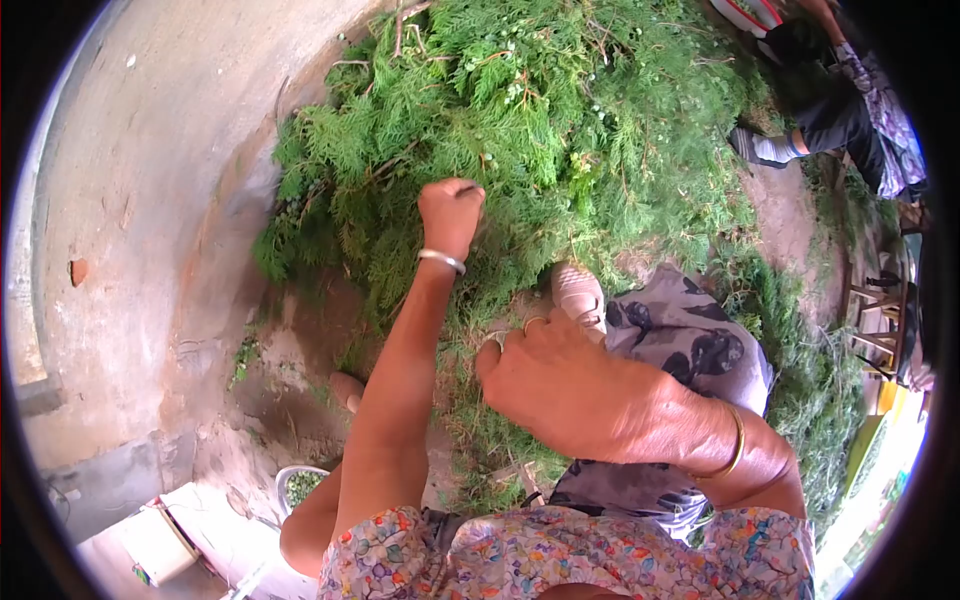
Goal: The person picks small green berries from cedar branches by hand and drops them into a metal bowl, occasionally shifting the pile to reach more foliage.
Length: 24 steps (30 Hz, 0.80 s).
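Note:
A big heap of cut green conifer branches [560, 120] lies before me, with small pale cones among the feathery sprays. My left hand [452, 215], below a silver bangle [442, 262], is closed in a fist at the near edge of the heap. Whatever it grips, if anything, is hidden. Nearer my body, my right hand [565, 385] is curled with its back towards me, a ring on one finger and a thin gold bangle [737, 445] on the wrist. Its fingertips point down and away, so their contents cannot be seen.
A worn plaster wall [150, 200] rises on the left. My shoe [579, 295] stands against the branches. Another person [850, 110] sits at the upper right beside a red-rimmed basin [748, 14]. A wooden stool [880, 325] is at the right, and a pale box [160, 540] at lower left.

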{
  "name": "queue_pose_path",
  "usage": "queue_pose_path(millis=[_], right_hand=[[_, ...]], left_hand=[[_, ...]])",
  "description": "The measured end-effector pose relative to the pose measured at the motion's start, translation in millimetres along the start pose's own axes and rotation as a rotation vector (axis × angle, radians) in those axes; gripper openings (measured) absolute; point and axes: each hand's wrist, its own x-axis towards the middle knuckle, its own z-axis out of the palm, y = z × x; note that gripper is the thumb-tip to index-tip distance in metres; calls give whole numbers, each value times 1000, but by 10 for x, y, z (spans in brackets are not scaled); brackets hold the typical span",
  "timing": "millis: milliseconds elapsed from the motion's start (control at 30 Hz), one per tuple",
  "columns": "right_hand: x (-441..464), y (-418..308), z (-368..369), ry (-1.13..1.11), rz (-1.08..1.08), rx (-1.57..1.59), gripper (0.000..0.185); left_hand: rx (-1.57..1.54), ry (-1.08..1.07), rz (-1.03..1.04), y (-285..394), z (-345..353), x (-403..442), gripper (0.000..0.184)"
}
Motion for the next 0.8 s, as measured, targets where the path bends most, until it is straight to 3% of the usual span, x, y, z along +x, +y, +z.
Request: queue_pose_path(millis=[100,167,200,300,333,367,433,500,567,700,767,800], right_hand=[[14,23,-53,-62,42,2,18],[44,43,-42,-164,79,30,17],[32,52,-18,-160,84,25,17],[-4,66,24,-41,93,-57,16],[-7,70,18,-1,88,-64,16],[-8,68,12,41,80,-69,16],[-26,64,4,67,78,-91,16],[-37,65,-33,96,69,-117,15],[-15,79,-104,-46,94,-29,15],[85,95,-233,-114,180,-57,16],[126,88,-329,155,328,-111,24],[175,83,-361,168,306,-120,24]], left_hand=[[108,128,49,-292,195,375,18],[404,237,55,-360,297,496,19],[537,239,10,-289,308,484,23],[526,206,52,-324,279,585,18],[140,119,-1,-337,261,573,9],[146,118,2,-355,210,538,9],[-122,-12,-183,95,79,182,7],[-161,-83,-152,345,-145,-80,8],[-259,-304,-69,528,-441,-305,10],[-305,-290,-102,1034,-944,-816,11],[-579,-310,-184,1207,-1172,-1058,12],[-614,-233,-181,1307,-1246,-1189,16]])
